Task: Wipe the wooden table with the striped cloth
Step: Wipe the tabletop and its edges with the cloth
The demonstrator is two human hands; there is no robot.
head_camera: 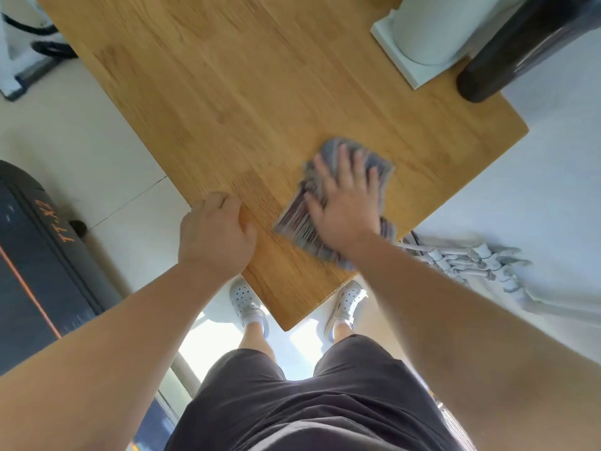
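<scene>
The wooden table [247, 102] fills the upper middle of the head view, one corner pointing toward my legs. On its near right part lies the striped cloth [300, 219], grey with reddish stripes and blurred by motion. My right hand [344, 203] lies flat on top of the cloth, fingers spread, pressing it against the wood. My left hand [216, 234] curls over the table's near left edge, gripping it beside the cloth.
A white appliance on a square base [419, 37] and a dark cylindrical object [514, 47] stand at the table's far right. A black treadmill [42, 265] lies on the floor at left. A white folding rack [468, 265] lies on the floor at right.
</scene>
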